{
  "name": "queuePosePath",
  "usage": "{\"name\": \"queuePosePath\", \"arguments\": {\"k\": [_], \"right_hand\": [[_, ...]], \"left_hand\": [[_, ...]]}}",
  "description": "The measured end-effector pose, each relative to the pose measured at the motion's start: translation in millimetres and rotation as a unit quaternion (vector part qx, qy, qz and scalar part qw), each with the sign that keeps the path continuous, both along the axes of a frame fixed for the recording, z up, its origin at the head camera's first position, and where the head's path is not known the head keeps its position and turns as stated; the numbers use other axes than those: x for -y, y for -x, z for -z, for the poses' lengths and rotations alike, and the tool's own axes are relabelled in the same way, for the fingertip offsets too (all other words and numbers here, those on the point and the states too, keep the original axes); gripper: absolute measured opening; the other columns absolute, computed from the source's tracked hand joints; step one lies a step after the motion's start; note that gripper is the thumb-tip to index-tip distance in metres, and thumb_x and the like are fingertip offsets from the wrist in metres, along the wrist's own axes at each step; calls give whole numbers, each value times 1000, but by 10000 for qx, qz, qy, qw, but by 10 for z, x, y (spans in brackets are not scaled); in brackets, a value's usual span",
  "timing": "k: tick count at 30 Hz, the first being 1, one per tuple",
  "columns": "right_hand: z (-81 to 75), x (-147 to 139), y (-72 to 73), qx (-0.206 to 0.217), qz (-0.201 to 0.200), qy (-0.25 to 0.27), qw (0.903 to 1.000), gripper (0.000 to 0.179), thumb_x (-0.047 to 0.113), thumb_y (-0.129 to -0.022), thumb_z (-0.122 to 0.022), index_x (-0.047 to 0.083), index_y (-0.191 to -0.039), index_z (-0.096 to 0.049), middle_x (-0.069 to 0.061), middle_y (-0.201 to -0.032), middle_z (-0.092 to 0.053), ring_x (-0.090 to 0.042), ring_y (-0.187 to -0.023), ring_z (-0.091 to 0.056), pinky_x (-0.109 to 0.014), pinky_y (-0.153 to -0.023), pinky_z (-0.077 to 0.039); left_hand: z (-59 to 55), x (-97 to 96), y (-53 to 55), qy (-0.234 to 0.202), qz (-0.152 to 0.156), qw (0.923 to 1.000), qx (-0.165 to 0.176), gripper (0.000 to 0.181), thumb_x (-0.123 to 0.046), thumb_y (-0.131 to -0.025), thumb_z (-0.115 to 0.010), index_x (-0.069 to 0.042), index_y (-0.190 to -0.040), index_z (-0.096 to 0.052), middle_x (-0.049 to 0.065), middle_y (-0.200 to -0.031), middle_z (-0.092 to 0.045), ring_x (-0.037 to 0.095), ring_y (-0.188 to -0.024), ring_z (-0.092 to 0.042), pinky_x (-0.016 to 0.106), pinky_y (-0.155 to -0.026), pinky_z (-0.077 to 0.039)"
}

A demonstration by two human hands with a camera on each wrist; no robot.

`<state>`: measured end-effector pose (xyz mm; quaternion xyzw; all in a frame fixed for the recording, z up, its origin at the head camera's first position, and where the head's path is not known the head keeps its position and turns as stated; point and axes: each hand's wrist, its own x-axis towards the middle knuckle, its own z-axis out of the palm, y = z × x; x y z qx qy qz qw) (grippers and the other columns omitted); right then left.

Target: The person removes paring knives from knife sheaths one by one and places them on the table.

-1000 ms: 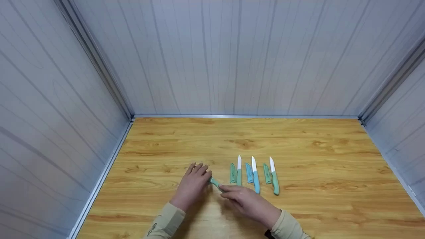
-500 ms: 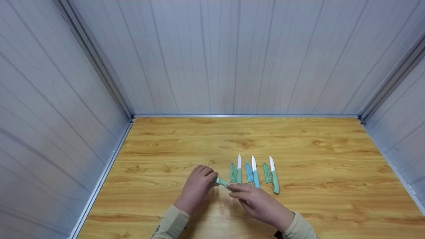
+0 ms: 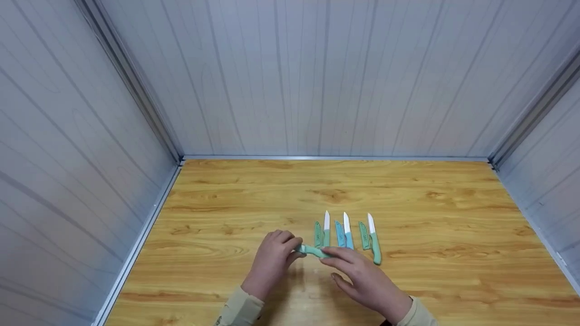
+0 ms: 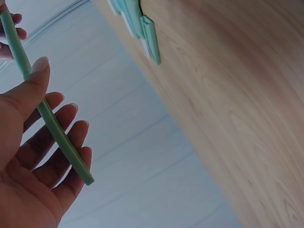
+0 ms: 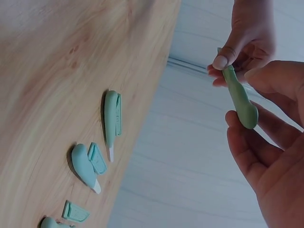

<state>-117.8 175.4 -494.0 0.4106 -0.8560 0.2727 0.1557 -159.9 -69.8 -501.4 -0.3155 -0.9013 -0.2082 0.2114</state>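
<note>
My left hand (image 3: 271,259) pinches the green sheath (image 4: 64,142) between thumb and fingers. A small green-handled paring knife (image 3: 316,251) runs from that hand toward the right; its blade is hidden in the sheath and behind the fingers. At the handle's butt end, my right hand (image 3: 364,278) touches with fairly straight fingers, the thumb standing apart. In the right wrist view, the curved handle (image 5: 241,102) lies between its thumb and fingers. Both hands are over the table, near its front.
Three unsheathed knives lie in a row just beyond the right hand: a green knife (image 3: 326,228), a blue knife (image 3: 347,228) and a light green knife (image 3: 374,240). Each has a matching sheath (image 3: 365,235) on its left. Pale panels (image 3: 290,81) enclose the wooden table (image 3: 217,194).
Both hands have moved to the right with the knife, which has turned closer to level across the view. My right thumb has come away from the handle.
</note>
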Motion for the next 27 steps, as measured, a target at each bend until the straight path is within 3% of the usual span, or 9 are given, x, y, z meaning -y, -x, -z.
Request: {"name": "queuePosePath", "arguments": {"k": [13, 21, 27], "right_hand": [[24, -107, -56, -300, 369, 308, 9984, 40, 11, -81, -74, 14, -120, -65, 2, -125, -56, -19, -112, -54, -41, -88, -48], [60, -107, -64, -624, 544, 539, 9951, 26, 26, -95, -58, 14, -116, -67, 1, -120, -58, -18, -108, -55, -37, -85, -48], [50, -102, -71, -768, 702, 593, 9928, 23, 21, -95, -58, 13, -113, -68, -1, -116, -60, -18, -105, -56, -38, -83, -49]], "left_hand": [[9, -259, -225, -688, -190, 9964, 461, 22, -26, -81, -74, -12, -98, -72, -7, -89, -56, 10, -82, -50, 28, -75, -45], [44, -371, -303, -921, -446, 9945, 216, 22, -25, -80, -76, -11, -97, -74, -4, -90, -57, 12, -85, -53, 31, -78, -47], [25, -452, -356, -1067, -625, 9922, 133, 21, -26, -80, -75, -12, -96, -74, -5, -90, -58, 12, -84, -53, 31, -78, -46]]}}
